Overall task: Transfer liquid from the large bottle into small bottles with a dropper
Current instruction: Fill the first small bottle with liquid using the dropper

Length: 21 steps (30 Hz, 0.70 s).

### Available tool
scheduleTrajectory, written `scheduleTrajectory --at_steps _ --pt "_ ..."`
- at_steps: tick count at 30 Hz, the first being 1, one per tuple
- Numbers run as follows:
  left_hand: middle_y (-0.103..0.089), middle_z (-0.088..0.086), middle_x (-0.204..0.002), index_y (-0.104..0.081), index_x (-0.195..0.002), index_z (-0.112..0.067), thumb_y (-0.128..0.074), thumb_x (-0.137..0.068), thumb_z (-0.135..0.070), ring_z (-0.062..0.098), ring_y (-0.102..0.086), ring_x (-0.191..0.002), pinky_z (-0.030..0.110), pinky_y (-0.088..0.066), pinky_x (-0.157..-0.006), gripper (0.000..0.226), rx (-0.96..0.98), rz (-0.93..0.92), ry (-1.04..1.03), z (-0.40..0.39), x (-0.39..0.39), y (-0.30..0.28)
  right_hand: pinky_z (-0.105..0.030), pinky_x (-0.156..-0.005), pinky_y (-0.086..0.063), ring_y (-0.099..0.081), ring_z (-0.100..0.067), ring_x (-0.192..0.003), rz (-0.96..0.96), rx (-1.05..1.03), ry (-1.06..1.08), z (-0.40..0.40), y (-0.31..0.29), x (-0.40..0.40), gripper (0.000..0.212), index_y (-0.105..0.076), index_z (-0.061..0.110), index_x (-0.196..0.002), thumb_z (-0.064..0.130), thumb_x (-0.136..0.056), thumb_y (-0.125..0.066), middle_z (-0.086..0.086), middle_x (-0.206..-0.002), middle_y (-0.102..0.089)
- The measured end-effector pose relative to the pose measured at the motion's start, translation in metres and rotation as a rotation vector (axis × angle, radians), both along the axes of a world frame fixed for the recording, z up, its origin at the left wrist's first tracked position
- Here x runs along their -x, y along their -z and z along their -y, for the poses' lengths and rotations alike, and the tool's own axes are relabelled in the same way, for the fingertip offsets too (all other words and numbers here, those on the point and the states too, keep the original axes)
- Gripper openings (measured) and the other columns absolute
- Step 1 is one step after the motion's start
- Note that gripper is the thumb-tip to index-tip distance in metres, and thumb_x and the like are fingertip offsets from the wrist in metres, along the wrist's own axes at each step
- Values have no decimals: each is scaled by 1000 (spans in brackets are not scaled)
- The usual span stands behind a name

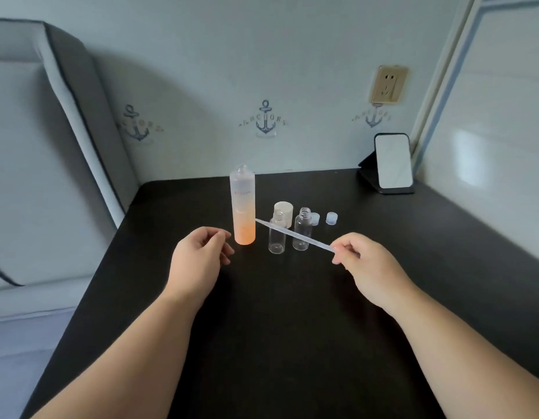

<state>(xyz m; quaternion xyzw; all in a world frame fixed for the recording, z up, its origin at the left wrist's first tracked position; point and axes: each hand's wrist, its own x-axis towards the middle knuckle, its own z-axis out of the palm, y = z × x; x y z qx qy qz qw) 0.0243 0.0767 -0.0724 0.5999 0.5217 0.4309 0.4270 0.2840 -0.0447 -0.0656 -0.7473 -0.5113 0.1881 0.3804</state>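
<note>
A tall frosted large bottle (242, 207) with orange liquid in its lower part stands uncapped on the black table (292, 313). Two clear small bottles stand to its right, the left small bottle (276, 235) and the right small bottle (302, 229), both without caps. My right hand (365, 264) pinches the bulb end of a clear plastic dropper (292, 235), which slants up and left in front of the small bottles, its tip close to the large bottle's side. My left hand (198, 255) hovers just left of the large bottle, fingers curled, holding nothing.
A white cap (284, 210) stands behind the small bottles. Two small bluish caps (315, 218) (331, 218) lie to their right. A small standing mirror (393, 161) sits at the table's back right corner. A padded headboard is on the left, a wall with a socket behind.
</note>
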Motion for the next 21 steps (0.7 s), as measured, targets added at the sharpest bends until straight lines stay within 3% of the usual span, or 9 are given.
scheduleTrajectory --at_steps 4,9,12,17,21 --pt "-72 -9 -75 -71 -88 -32 -53 -97 -22 5 -66 -60 28 -51 -63 23 -31 -8 -4 -3 -3 3 -27 -72 -45 -56 -8 -76 -146 -87 40 3 1 10 28 -68 34 -94 22 -105 -45 21 -85 -68" --pt "-69 -13 -79 -69 -93 -36 -53 -94 -22 7 -66 -72 24 -48 -63 21 -70 28 -77 -7 -7 -1 -20 -67 -45 -52 1 -63 -311 -220 82 1 -3 19 30 -71 29 -97 15 -106 -46 18 -77 -67" --pt "-65 -12 -91 -61 -106 -34 -58 -94 -22 8 -64 -78 23 -44 -59 17 -30 11 -94 -14 -13 -11 -24 -67 -45 -52 0 -64 -359 -267 106 -7 -10 21 32 -71 31 -96 14 -106 -46 14 -80 -69" --pt "-59 -8 -111 -48 -135 -27 -67 -89 -24 4 -56 -88 18 -37 -63 50 18 4 9 -31 -26 -17 -24 -67 -43 -49 1 -59 -332 -297 121 -27 -22 14 30 -72 32 -95 24 -106 -46 18 -70 -62" --pt "-54 -14 -128 -39 -148 -26 -69 -88 -31 8 -55 -114 20 -40 -75 68 -39 44 97 -42 -33 -16 -26 -65 -42 -48 0 -58 -312 -316 106 -42 -29 9 29 -73 32 -95 30 -106 -46 23 -63 -57"
